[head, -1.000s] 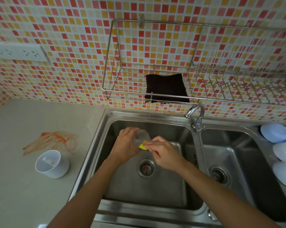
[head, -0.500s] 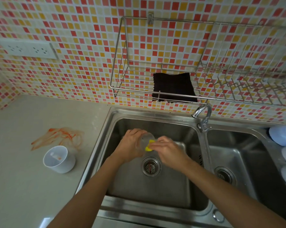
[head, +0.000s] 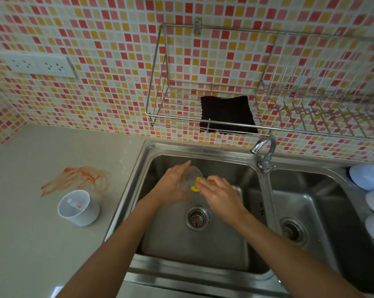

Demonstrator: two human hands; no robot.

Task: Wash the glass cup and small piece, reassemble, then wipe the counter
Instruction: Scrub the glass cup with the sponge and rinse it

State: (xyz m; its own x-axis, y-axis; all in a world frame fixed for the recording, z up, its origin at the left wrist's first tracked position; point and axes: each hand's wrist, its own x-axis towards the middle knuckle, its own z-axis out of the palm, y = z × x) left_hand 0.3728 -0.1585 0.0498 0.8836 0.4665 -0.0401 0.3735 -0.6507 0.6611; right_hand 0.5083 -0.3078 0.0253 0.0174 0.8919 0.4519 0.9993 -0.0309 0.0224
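Over the left sink basin [head: 203, 250], my left hand [head: 173, 186] grips a small clear glass cup [head: 189, 176], its mouth turned to the right. My right hand [head: 219, 193] pinches a yellow sponge [head: 195, 186] against the cup's rim. On the counter [head: 31, 244] to the left stands a white plastic cup [head: 78, 208] with a small piece inside. Behind it, an orange-red smear [head: 76, 179] marks the counter.
A dark cloth [head: 227, 115] hangs on the wire wall rack [head: 267, 127] above the tap [head: 265, 151]. The right basin [head: 315, 211] lies beyond the divider. Pale blue bowls [head: 368, 177] sit upside down at the far right. A wall socket [head: 37, 65] is upper left.
The view has shifted left and down a little. Both hands stay at the cup over the basin; the sponge has moved slightly along the cup's rim.
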